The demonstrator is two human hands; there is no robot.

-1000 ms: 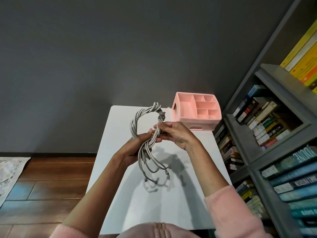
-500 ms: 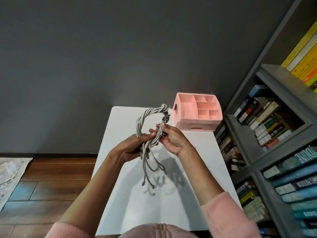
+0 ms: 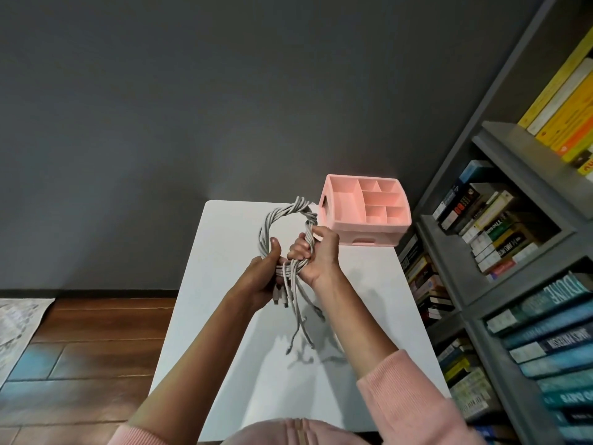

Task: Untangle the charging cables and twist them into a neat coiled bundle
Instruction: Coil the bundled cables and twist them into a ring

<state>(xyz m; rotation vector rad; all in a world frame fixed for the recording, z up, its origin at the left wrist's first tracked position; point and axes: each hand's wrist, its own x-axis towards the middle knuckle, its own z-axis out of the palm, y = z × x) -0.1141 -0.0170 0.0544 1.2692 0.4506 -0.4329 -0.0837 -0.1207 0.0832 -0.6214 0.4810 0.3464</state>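
Several grey charging cables (image 3: 279, 216) are twisted together into a loop held in the air above a white table (image 3: 224, 316). My left hand (image 3: 261, 277) grips the lower left of the loop, thumb up along the strands. Just to its right, my right hand (image 3: 316, 255) curls round the twisted right side where the strands cross. The loose cable ends (image 3: 298, 319) with their plugs hang down below both hands, a little above the tabletop.
A pink compartment organiser (image 3: 365, 213) stands at the table's far right corner, close behind my right hand. A grey bookshelf (image 3: 500, 252) full of books runs along the right. A dark wall is behind, wooden floor (image 3: 80, 342) and a rug edge to the left.
Both hands have closed together at the base of the loop. My right hand has turned and wrapped round the twisted strands. The hanging ends have swung lower and gathered.
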